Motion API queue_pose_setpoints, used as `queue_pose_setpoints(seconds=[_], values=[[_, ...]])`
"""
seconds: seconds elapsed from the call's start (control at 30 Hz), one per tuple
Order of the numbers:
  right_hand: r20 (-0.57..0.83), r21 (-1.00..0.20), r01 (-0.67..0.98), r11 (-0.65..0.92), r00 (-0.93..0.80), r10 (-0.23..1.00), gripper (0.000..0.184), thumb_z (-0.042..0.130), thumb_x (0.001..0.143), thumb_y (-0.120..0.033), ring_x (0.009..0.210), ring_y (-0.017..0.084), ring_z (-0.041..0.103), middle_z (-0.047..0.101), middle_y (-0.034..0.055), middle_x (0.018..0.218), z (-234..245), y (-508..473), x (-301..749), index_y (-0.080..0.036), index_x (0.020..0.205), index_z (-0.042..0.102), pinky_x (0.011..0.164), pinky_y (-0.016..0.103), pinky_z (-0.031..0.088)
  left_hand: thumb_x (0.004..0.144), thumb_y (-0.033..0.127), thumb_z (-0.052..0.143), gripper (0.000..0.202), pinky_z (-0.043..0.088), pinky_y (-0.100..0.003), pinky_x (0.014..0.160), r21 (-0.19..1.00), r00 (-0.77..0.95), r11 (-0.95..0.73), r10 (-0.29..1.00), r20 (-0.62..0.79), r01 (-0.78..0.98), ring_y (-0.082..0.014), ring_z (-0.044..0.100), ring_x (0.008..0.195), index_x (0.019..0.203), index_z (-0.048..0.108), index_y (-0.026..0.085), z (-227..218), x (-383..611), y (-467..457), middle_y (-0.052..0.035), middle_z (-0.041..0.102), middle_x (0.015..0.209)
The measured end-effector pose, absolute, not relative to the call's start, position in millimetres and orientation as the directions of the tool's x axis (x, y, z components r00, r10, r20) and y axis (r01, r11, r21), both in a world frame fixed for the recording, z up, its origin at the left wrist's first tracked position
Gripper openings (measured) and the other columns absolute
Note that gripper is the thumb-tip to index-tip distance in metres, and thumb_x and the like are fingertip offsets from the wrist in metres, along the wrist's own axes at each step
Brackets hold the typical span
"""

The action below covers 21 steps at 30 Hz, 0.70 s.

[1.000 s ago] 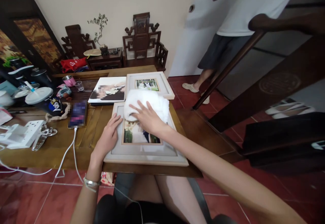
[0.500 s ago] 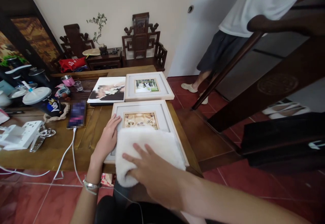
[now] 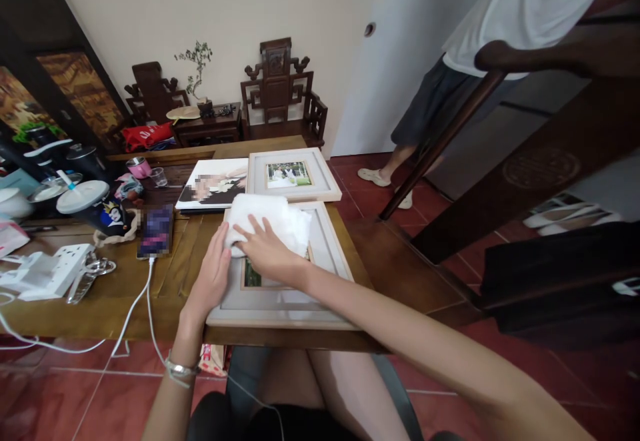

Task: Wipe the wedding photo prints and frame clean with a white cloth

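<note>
A light wooden picture frame lies flat at the near edge of the table, its photo partly covered. On its upper left part rests a folded white fluffy cloth. My right hand presses the cloth down with spread fingers, and the thumb side holds its near edge. Along the frame's left edge lies my left hand, fingers stretched out, the tips beside the cloth. Just beyond is a second framed photo with a matching pale border. Left of that sits a borderless photo panel.
A phone on a white charging cable, a power strip, a clear hair claw and a lidded tumbler occupy the table's left. A person stands behind a dark wooden chair at right.
My right hand has slid the cloth away from me, toward the frame's upper left corner. The frame's near part is now uncovered. My left hand stays at the left edge.
</note>
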State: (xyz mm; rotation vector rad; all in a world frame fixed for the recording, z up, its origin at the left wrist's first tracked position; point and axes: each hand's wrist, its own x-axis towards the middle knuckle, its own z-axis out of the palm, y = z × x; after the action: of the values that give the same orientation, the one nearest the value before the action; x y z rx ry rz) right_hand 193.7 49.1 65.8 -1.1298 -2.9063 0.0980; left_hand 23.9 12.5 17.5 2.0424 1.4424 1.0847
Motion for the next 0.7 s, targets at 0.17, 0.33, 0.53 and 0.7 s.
queue_pose_setpoints(seconds=[0.17, 0.33, 0.53, 0.7], values=[[-0.051, -0.13, 0.564, 0.816, -0.826, 0.562, 0.042, 0.049, 0.082, -0.007, 0.142, 0.044, 0.024, 0.038, 0.0117, 0.154, 73.1, 11.2, 205.0, -0.012, 0.12, 0.066, 0.111, 0.063, 0.027, 0.101, 0.046, 0.023, 0.057, 0.019, -0.041, 0.121, 0.708, 0.186, -0.38, 0.922, 0.338, 0.596, -0.0213, 0.027, 0.145, 0.15, 0.029, 0.018, 20.2, 24.1, 12.0, -0.0104, 0.032, 0.157], [-0.24, -0.296, 0.563, 0.771, -0.825, 0.511, 0.053, 0.053, 0.069, 0.001, 0.142, 0.042, 0.026, 0.043, 0.0102, 0.15, 94.2, -30.1, 240.6, -0.013, 0.119, 0.068, 0.111, 0.063, 0.028, 0.101, 0.04, 0.03, 0.048, 0.022, -0.045, 0.12, 0.654, 0.241, -0.363, 0.932, 0.272, 0.664, -0.0218, 0.029, 0.145, 0.14, 0.047, 0.018, 16.2, 23.9, 15.8, -0.0106, 0.042, 0.151], [-0.302, -0.297, 0.763, 0.574, -0.645, 0.702, 0.049, 0.043, 0.065, 0.009, 0.135, 0.034, 0.043, 0.066, 0.0129, 0.127, 114.2, -35.8, 288.8, -0.016, 0.091, 0.076, 0.108, 0.055, 0.038, 0.097, 0.023, 0.036, 0.041, 0.024, -0.049, 0.119, 0.582, 0.29, -0.397, 0.917, 0.273, 0.709, -0.0232, 0.028, 0.145, 0.133, 0.056, 0.016, 10.4, 21.9, 19.9, -0.0132, 0.046, 0.147], [-0.286, -0.34, 0.781, 0.524, -0.616, 0.734, 0.056, 0.039, 0.064, 0.011, 0.137, 0.026, 0.041, 0.071, 0.0096, 0.118, 105.6, -9.3, 318.8, -0.017, 0.096, 0.075, 0.116, 0.047, 0.03, 0.092, 0.011, 0.033, 0.046, 0.024, -0.048, 0.119, 0.567, 0.303, -0.414, 0.91, 0.283, 0.712, -0.0216, 0.028, 0.145, 0.131, 0.058, 0.018, 11.2, 21.2, 19.4, -0.0114, 0.048, 0.146]])
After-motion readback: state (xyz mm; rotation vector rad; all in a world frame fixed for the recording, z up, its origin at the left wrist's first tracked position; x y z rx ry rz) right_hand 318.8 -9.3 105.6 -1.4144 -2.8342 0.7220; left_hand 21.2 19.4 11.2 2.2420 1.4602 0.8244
